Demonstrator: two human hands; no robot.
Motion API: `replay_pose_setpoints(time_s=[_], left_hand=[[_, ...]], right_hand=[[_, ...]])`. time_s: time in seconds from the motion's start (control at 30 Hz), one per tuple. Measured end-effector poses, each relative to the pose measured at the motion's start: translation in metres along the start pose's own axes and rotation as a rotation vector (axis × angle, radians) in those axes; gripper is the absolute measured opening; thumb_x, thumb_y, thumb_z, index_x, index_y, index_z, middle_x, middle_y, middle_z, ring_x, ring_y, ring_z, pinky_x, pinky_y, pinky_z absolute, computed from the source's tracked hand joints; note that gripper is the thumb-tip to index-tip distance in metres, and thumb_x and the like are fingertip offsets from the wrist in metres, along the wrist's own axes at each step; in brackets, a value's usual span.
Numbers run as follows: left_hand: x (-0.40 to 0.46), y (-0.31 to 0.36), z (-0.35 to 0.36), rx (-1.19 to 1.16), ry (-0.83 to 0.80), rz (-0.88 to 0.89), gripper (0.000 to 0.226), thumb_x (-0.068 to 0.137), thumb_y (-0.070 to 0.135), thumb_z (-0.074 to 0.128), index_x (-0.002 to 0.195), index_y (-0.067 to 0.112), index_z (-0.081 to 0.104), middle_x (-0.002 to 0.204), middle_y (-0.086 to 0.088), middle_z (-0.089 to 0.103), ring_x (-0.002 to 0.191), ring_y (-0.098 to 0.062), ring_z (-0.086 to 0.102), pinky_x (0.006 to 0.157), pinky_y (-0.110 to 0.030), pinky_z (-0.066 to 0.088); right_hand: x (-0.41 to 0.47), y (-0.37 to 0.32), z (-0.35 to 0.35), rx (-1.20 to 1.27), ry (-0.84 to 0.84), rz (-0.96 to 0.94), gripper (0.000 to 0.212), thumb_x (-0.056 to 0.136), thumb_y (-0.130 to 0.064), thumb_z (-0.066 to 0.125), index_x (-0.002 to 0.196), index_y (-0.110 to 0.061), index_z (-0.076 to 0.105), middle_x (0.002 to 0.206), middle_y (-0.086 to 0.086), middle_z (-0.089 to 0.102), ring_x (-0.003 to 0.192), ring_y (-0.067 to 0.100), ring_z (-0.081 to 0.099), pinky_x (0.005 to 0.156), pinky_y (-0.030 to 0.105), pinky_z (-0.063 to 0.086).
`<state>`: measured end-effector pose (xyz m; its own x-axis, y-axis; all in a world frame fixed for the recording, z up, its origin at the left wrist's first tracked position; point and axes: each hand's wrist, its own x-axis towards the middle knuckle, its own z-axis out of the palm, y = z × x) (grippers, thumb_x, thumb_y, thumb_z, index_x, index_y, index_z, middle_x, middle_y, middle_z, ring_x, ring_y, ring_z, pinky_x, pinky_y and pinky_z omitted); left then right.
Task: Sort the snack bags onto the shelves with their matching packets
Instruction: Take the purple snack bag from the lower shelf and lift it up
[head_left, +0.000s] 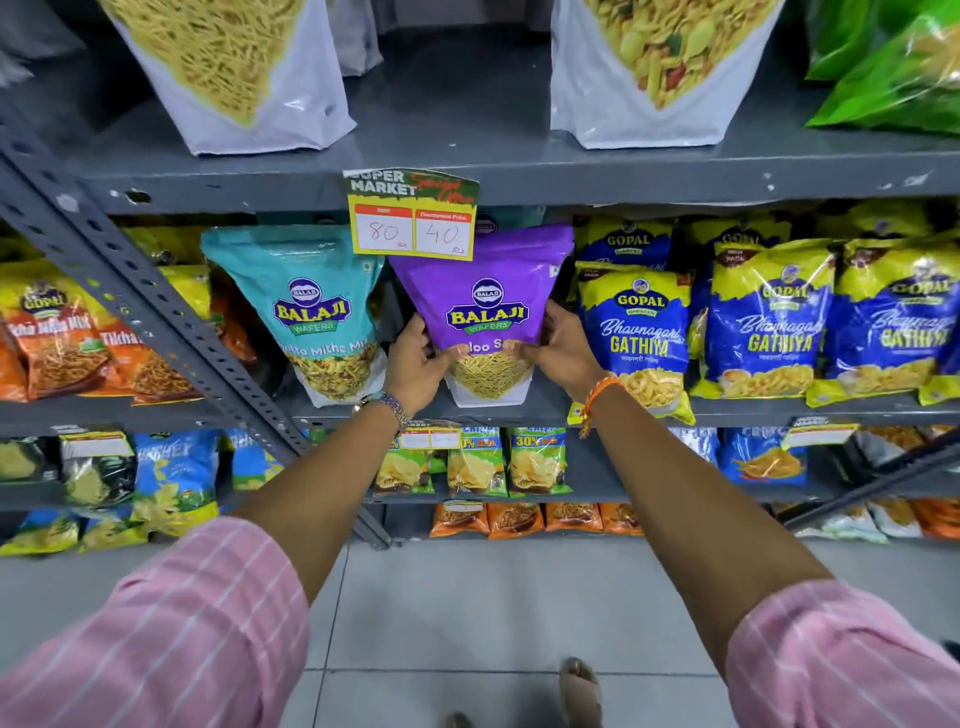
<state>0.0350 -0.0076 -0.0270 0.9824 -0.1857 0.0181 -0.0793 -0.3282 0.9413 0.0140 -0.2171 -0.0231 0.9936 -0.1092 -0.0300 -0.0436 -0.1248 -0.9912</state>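
On the grey steel shelf (519, 410) – below the price tag (413, 218) – left hand (415, 364) and right hand (563, 348) grip the glossy purple bag (483, 291) between them.

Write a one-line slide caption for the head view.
Both hands, left hand and right hand, steady a purple Balaji bag on the shelf.
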Motion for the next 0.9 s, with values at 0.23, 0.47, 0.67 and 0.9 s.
replay_pose_setpoints(time_s=[0.23, 0.47, 0.67, 0.9], left_hand=[[-0.053, -0.006, 0.0, 0.04, 0.004, 0.041, 0.068, 0.07, 0.057, 0.078, 0.128, 0.026, 0.058, 0.121, -0.004, 0.077, 0.11, -0.023, 0.075, 0.091, -0.054, 0.062], [-0.124, 0.028, -0.008, 0.109, 0.069, 0.159, 0.084, 0.067, 0.083, 0.064, 0.125, 0.021, 0.06, 0.11, 0.007, 0.079, 0.095, -0.011, 0.078, 0.079, -0.046, 0.065], [-0.151, 0.083, -0.03, 0.073, 0.241, 0.357, 0.053, 0.081, 0.059, 0.072, 0.117, 0.021, 0.064, 0.098, 0.008, 0.081, 0.085, 0.009, 0.072, 0.076, -0.029, 0.061], [-0.128, 0.182, -0.07, -0.02, 0.361, 0.542, 0.038, 0.08, 0.061, 0.069, 0.104, 0.032, 0.06, 0.072, 0.01, 0.074, 0.053, 0.0, 0.06, 0.054, -0.034, 0.05]], right_hand=[[-0.061, 0.004, -0.004, 0.023, 0.056, 0.021, 0.054, 0.072, 0.002, 0.082, 0.12, -0.009, 0.061, 0.114, 0.007, 0.074, 0.104, 0.016, 0.073, 0.089, 0.035, 0.061], [-0.124, -0.028, -0.008, 0.087, 0.051, 0.026, 0.053, 0.072, 0.003, 0.083, 0.122, -0.003, 0.065, 0.116, 0.016, 0.074, 0.109, 0.029, 0.072, 0.089, 0.045, 0.061], [-0.152, -0.11, -0.012, 0.099, 0.006, -0.087, 0.047, 0.07, 0.008, 0.081, 0.113, -0.005, 0.068, 0.093, -0.003, 0.08, 0.086, 0.013, 0.076, 0.076, 0.027, 0.062], [-0.153, -0.224, -0.017, 0.148, 0.056, -0.293, 0.046, 0.069, 0.007, 0.081, 0.113, -0.002, 0.069, 0.097, 0.007, 0.079, 0.084, 0.013, 0.075, 0.073, 0.024, 0.06]])
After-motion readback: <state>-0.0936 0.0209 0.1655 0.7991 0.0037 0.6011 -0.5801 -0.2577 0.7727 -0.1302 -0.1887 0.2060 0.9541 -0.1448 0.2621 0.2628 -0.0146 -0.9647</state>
